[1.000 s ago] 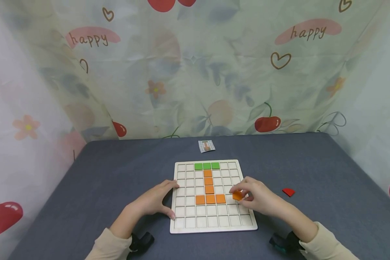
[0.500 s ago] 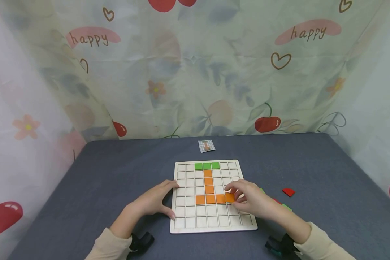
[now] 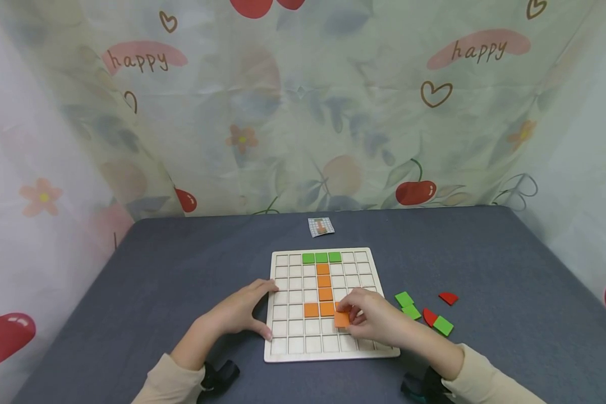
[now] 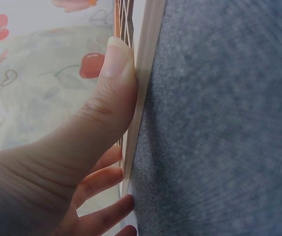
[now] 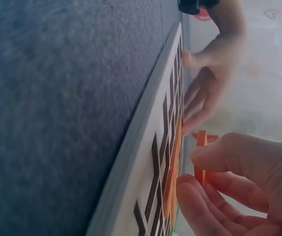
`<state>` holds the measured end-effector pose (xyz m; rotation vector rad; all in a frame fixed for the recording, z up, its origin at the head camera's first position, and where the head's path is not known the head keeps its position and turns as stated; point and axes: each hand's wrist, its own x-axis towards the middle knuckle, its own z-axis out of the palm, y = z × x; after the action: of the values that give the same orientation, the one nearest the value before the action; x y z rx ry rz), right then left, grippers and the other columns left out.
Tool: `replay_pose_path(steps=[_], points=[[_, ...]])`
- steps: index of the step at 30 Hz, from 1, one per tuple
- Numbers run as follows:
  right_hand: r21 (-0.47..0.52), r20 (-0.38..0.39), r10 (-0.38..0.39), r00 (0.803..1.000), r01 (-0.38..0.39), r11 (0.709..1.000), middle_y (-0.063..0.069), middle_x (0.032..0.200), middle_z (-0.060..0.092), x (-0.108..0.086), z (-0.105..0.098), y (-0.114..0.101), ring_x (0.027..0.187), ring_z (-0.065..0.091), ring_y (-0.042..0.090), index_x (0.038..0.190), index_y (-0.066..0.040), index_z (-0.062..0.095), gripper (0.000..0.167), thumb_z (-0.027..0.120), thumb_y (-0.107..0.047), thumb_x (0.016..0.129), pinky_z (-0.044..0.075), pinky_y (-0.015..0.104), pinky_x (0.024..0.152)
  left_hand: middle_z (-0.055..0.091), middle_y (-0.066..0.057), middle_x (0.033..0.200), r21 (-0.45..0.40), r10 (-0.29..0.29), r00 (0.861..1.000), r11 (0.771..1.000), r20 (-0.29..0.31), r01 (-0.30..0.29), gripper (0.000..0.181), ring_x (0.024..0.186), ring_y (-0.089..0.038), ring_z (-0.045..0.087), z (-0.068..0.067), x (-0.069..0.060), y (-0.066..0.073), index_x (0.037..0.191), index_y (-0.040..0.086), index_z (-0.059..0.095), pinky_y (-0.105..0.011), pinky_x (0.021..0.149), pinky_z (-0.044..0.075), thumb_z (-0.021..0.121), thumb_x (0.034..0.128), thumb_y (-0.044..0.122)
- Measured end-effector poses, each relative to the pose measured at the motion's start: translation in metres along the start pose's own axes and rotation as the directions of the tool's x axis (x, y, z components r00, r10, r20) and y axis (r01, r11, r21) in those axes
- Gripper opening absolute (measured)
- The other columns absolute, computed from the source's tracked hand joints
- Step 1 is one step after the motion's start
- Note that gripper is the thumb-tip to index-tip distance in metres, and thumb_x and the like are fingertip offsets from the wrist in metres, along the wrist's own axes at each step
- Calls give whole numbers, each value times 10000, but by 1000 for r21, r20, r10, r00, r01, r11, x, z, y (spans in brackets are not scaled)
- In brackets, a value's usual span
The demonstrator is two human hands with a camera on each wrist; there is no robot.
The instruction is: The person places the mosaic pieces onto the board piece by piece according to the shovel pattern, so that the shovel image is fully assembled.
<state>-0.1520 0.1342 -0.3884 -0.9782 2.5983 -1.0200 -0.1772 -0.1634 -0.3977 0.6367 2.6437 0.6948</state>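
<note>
A white grid board (image 3: 286, 357) lies flat on the table. Green square tiles (image 3: 321, 258) sit in its far row, and orange tiles (image 3: 324, 281) form a column below, ending in a short crosswise row. My left hand (image 3: 234, 310) rests against the board's left edge, thumb and fingertips touching the rim (image 4: 143, 73). Between thumb and fingers, my right hand (image 3: 376, 320) pinches an orange square tile (image 3: 341, 320). The right wrist view has that tile (image 5: 201, 157) edge-on, held above the board. The right hand partly covers the right end of the orange row.
To the right of the board lie loose green squares (image 3: 404, 299) and red quarter-round pieces (image 3: 448, 298). Beyond the far edge sits a small printed card (image 3: 321, 226). The dark table (image 3: 207, 252) meets a patterned curtain (image 3: 303, 112) at the back.
My right hand has carried the orange tile leftward and slightly nearer over the board, uncovering loose pieces at the right. The left hand stays in place.
</note>
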Motion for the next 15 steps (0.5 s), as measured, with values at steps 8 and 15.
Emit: replay_pose_path(steps=[8, 15], points=[[-53, 9, -38, 999, 38, 998, 4, 822, 550, 5, 7, -5, 708, 506, 36, 957, -23, 662, 199, 661, 19, 762, 483, 150, 623, 400, -137, 1428, -3, -6, 1000, 1000, 1, 6, 931, 1319, -310, 396, -1, -1, 1, 1353, 62, 434, -495, 1063, 345, 851, 584, 380], [-126, 8, 3, 1000, -2, 992, -14, 772, 508, 10, 13, -10, 657, 435, 38, 932, -54, 675, 179, 674, -24, 756, 383, 144, 573, 405, -135, 1424, 2, -3, 1000, 1000, 3, 3, 924, 1311, -308, 405, -1, -1, 1, 1350, 63, 434, -493, 1058, 352, 851, 588, 376]])
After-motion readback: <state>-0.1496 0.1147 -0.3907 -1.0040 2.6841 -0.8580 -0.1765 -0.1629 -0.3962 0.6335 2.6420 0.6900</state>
